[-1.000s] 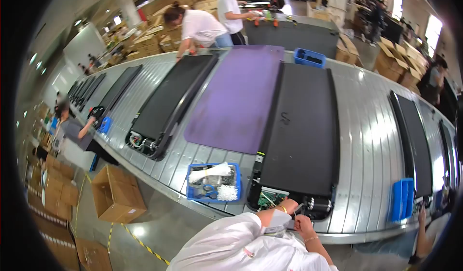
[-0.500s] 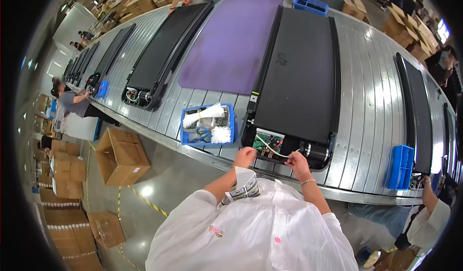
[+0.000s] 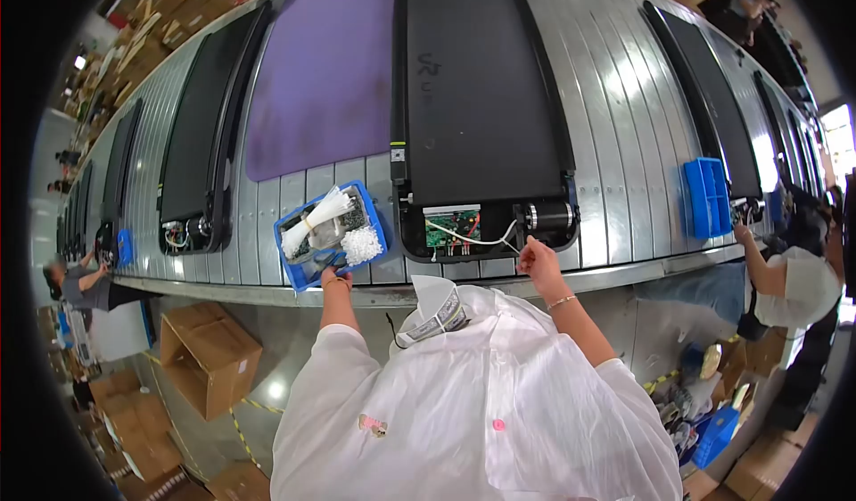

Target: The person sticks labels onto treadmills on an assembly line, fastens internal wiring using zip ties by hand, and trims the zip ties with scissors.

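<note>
My left hand (image 3: 335,280) is closed on the near wall of a blue parts bin (image 3: 378,211), which sits turned at an angle by the conveyor's front edge. In the bin lie a bundle of white cable ties (image 3: 328,209), small white parts (image 3: 362,245) and blue-handled scissors (image 3: 332,258). My right hand (image 3: 540,267) is pinched at the end of a white cable (image 3: 465,235) in the open motor bay of a black treadmill base (image 3: 486,118). A green circuit board (image 3: 446,225) and a silver-black motor (image 3: 549,216) sit in that bay.
A purple mat (image 3: 321,73) lies left of the treadmill on the slatted metal conveyor (image 3: 606,127). Further treadmill bases (image 3: 209,118) line both sides. Another blue bin (image 3: 707,200) stands at right near a co-worker (image 3: 789,287). A cardboard box (image 3: 209,358) is on the floor at left.
My left hand has left the circuit board area and reached the blue bin, which is now turned. My right hand stays by the cable. The camera view has swung to the right.
</note>
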Tool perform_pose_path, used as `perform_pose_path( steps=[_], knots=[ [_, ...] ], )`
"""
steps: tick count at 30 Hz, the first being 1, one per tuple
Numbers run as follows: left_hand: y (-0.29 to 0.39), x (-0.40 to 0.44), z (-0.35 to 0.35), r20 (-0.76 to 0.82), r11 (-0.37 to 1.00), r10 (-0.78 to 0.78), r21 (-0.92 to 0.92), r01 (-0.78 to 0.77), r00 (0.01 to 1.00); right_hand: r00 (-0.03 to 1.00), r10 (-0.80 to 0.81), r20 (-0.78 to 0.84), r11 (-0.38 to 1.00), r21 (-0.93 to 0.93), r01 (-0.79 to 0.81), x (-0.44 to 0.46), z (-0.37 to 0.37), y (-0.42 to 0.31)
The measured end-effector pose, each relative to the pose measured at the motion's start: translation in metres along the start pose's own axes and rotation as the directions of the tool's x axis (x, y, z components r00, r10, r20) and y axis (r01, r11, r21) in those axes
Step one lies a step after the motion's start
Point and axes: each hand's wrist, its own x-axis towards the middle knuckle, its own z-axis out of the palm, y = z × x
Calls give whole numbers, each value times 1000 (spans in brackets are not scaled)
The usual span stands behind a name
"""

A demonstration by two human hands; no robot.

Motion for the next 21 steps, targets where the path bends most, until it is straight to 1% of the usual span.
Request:
perform_pose_path(
  steps=[1,3,5,7,8,9,11,12,13,15,16,18,19,20,21],
  knots=[
    [4,3,-2,-18,999,23,49,-22,1000,1000,-5,-7,1000,15,5,-2,-11,1],
    [23,4,-11,0,994,44,98,-44,999,994,-37,-106,995,-97,27,-10,-41,9],
    [47,2,-27,6,990,77,120,-77,997,979,-17,-205,994,-107,-5,-22,-74,18],
    [69,0,-49,115,981,1,193,-24,993,976,17,-217,998,-59,-31,-31,-118,39],
    [76,-3,-58,165,975,-39,224,2,986,976,16,-215,997,-70,-31,-36,-139,49],
    [76,-16,-62,157,980,-18,196,-14,987,977,15,-213,996,-84,-33,-40,-158,58],
    [55,-61,-62,123,989,148,-22,-147,981,965,-28,-259,979,-203,-26,-48,-182,66],
    [42,-84,-61,90,969,226,-125,-214,970,973,-20,-231,976,-214,-31,-46,-194,62],
    [31,-109,-57,69,963,239,-143,-227,969,978,2,-211,958,-281,-63,-45,-206,58],
    [11,-154,-40,72,915,403,-66,-399,912,982,40,-184,910,-400,-111,-40,-224,48],
    [-3,-176,-29,68,910,413,-72,-408,908,984,41,-172,911,-398,-107,-34,-231,41],
    [-39,-220,-1,193,917,395,-21,-399,898,1000,-4,27,752,-659,20,-18,-239,16],
    [-62,-245,18,209,917,391,-7,-398,896,992,-87,92,731,-671,127,-24,-224,-9],
    [-88,-269,39,270,913,386,23,-407,882,974,-170,150,702,-675,226,-39,-199,-44],
    [-114,-291,60,334,909,372,58,-413,866,956,-215,201,677,-675,294,-52,-180,-78]
  ],
)
